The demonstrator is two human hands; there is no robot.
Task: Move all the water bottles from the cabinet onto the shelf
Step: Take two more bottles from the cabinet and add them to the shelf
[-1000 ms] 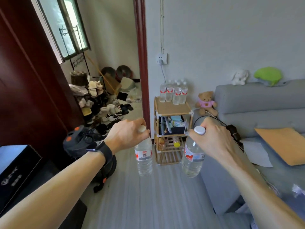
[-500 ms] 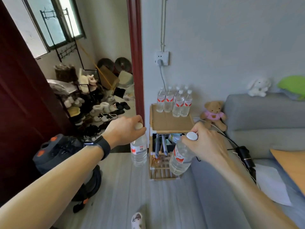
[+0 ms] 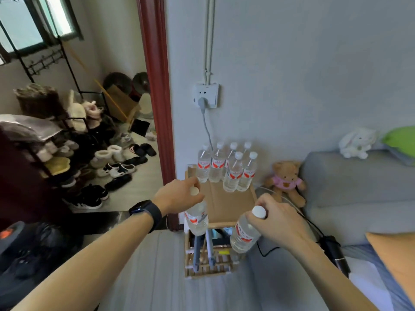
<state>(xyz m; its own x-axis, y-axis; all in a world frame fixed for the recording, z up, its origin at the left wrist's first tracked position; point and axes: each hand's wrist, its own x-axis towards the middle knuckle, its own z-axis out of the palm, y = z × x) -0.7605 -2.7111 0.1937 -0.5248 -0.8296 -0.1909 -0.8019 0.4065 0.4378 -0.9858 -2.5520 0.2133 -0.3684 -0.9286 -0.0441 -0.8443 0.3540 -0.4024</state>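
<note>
bottles (image 3: 226, 167) on shelf (image 3: 226, 205), teddy bear (image 3: 286, 181) right

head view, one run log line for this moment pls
phase: carry to shelf | left hand: bottle | right hand: second bottle | six bottles on shelf

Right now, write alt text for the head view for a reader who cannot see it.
Each hand carries a water bottle by its cap end toward a small wooden shelf: the left hand with the left bottle, the right hand with the right bottle. Six bottles already stand on the shelf top, against the wall beside a teddy bear and grey sofa.
</note>
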